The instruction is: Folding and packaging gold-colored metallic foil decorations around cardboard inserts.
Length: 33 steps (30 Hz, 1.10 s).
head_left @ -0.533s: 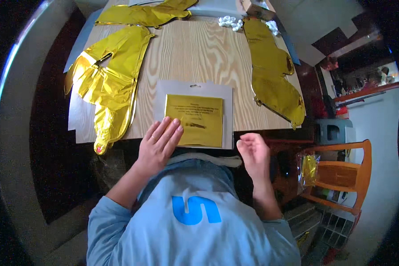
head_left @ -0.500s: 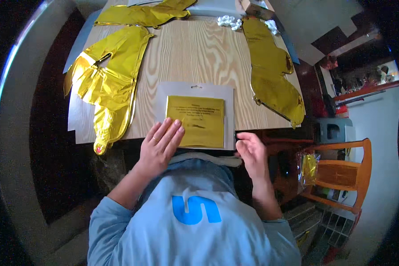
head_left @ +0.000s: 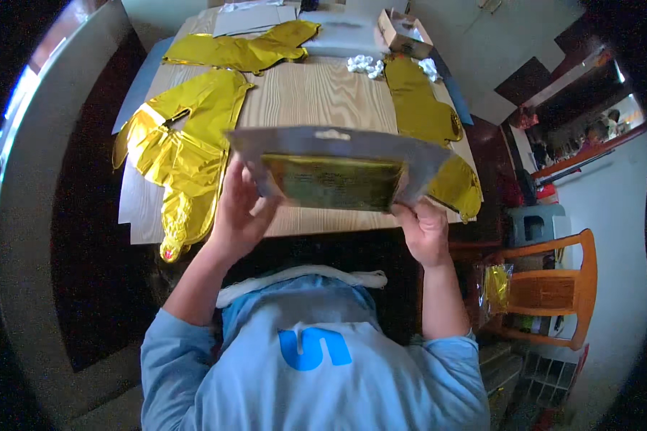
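Between my hands, lifted above the table's near edge, is a flat clear-and-grey plastic packet (head_left: 338,147) with a hang hole at its top. A folded gold foil sheet (head_left: 331,183) with dark print shows inside it. My left hand (head_left: 246,205) grips its left side, the thumb near the lower corner. My right hand (head_left: 423,228) pinches the lower right corner. The packet is tilted and slightly blurred. To the left lies a flat gold foil balloon (head_left: 201,136), its crumpled end over the edge. Another gold foil balloon (head_left: 420,100) lies on the right, partly behind the packet.
Farther back on the wood-grain table (head_left: 295,97) lies a third gold foil balloon (head_left: 241,50). White crumpled pieces (head_left: 365,66) and an open cardboard box (head_left: 405,34) are at the back right. A wooden chair (head_left: 553,291) bearing a bagged gold foil item (head_left: 496,285) stands right.
The packet has come up off the table and tilted. My left hand has gone from lying flat on it to gripping its side; my right hand has taken its lower right corner.
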Available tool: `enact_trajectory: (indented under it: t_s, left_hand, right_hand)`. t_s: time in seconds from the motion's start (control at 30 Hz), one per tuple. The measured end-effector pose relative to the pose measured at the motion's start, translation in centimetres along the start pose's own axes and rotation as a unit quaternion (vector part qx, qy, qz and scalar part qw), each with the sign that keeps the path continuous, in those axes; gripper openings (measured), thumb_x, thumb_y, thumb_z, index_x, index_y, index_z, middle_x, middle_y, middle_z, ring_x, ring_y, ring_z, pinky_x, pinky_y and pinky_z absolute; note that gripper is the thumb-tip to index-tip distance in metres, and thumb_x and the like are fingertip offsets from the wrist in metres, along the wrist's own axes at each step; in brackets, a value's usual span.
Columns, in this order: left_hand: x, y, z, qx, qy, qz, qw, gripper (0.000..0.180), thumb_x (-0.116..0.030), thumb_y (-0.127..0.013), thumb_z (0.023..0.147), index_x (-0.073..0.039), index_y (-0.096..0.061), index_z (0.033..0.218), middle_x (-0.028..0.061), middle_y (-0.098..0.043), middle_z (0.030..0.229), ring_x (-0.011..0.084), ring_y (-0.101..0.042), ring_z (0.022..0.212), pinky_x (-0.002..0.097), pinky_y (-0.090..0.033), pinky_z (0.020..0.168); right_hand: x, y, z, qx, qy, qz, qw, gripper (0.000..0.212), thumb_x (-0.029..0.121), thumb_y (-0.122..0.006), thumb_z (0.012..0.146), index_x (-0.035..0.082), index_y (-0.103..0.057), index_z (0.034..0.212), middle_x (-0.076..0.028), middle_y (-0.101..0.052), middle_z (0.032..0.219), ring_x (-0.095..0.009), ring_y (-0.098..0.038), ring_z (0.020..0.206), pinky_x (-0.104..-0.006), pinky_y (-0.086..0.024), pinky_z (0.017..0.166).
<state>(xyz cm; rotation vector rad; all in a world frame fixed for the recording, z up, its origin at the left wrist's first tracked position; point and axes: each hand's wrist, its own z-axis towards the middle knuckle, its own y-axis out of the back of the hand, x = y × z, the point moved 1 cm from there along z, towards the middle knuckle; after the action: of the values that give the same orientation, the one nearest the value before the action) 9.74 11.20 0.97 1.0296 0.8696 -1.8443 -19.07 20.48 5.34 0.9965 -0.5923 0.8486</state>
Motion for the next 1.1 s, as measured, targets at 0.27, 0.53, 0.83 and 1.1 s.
enact_trajectory:
  t_s: [0.27, 0.53, 0.83, 1.1]
  left_hand:
    - [2.5, 0.0, -0.7, 0.042, 0.084, 0.077, 0.993, 0.056, 0.007, -0.050, 0.096, -0.001, -0.031, 0.148, 0.0105, -0.058, 0.128, 0.0160, -0.054, 0.121, 0.0299, -0.041, 0.103]
    - [-1.9, -6.5, -1.7, 0.306, 0.074, 0.141, 0.939, 0.066, 0.004, -0.057, 0.091, -0.007, -0.032, 0.151, 0.0194, -0.056, 0.133, 0.0314, -0.058, 0.119, 0.0379, -0.047, 0.103]
    - [-1.1, -2.2, -6.7, 0.291, 0.218, 0.199, 0.910, 0.041, 0.002, -0.065, 0.084, 0.002, -0.059, 0.125, 0.0199, -0.067, 0.110, 0.0352, -0.065, 0.101, 0.0387, -0.051, 0.091]
    - [-1.9, -2.1, -6.6, 0.274, 0.223, 0.257, 0.899, 0.039, 0.001, -0.065, 0.084, 0.001, -0.061, 0.123, 0.0189, -0.067, 0.109, 0.0362, -0.065, 0.101, 0.0410, -0.053, 0.087]
  right_hand:
    - [-2.7, 2.3, -0.5, -0.003, -0.046, -0.013, 0.999, 0.055, 0.018, -0.078, 0.083, 0.001, -0.054, 0.130, -0.012, -0.062, 0.118, -0.023, -0.058, 0.114, -0.0362, -0.044, 0.100]
    - [6.9, 9.0, 4.6, 0.434, -0.160, -0.096, 0.882, 0.029, 0.018, -0.071, 0.083, 0.002, -0.065, 0.107, -0.013, -0.069, 0.085, -0.025, -0.066, 0.073, -0.0348, -0.052, 0.067]
    - [-8.4, 23.3, -7.8, 0.330, -0.343, -0.622, 0.622, 0.018, 0.013, -0.055, 0.086, 0.006, -0.072, 0.089, -0.019, -0.070, 0.089, -0.038, -0.069, 0.087, -0.0479, -0.054, 0.076]
    - [-24.3, 21.0, -5.0, 0.342, -0.152, -0.690, 0.619, 0.019, 0.015, -0.057, 0.088, 0.008, -0.069, 0.100, -0.020, -0.070, 0.092, -0.032, -0.070, 0.086, -0.0455, -0.055, 0.073]
